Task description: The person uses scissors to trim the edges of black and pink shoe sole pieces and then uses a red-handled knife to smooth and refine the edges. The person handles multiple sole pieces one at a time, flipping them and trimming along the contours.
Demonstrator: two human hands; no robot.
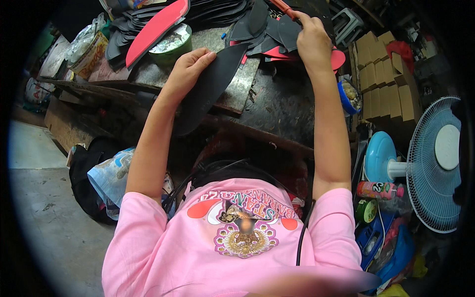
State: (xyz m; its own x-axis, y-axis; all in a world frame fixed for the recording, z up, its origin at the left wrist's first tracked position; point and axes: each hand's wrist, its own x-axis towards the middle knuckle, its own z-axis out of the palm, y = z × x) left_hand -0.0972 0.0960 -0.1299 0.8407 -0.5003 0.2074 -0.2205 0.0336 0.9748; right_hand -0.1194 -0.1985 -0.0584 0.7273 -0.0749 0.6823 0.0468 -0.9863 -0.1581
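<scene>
My left hand [192,72] pinches the edge of a black insole-shaped sheet [210,91], thumb on top. The sheet hangs tilted over the near edge of the workbench. At the far right of the bench, my right hand [314,42] is closed around a slim tool with an orange-red handle [284,8]; its working end is cut off by the frame. Below and left of that hand lies a loose pile of black and pinkish-red cut pieces [267,32]. Just beyond my left hand stands a round green can [173,47] with a smeared whitish top.
A pinkish-red sole piece [156,32] leans by stacked black pieces [121,42] at the far left. A metal plate [245,84] covers part of the dark bench [282,106]. To the right are a blue tub [349,98], brown cardboard boxes [388,81] and a fan [435,163].
</scene>
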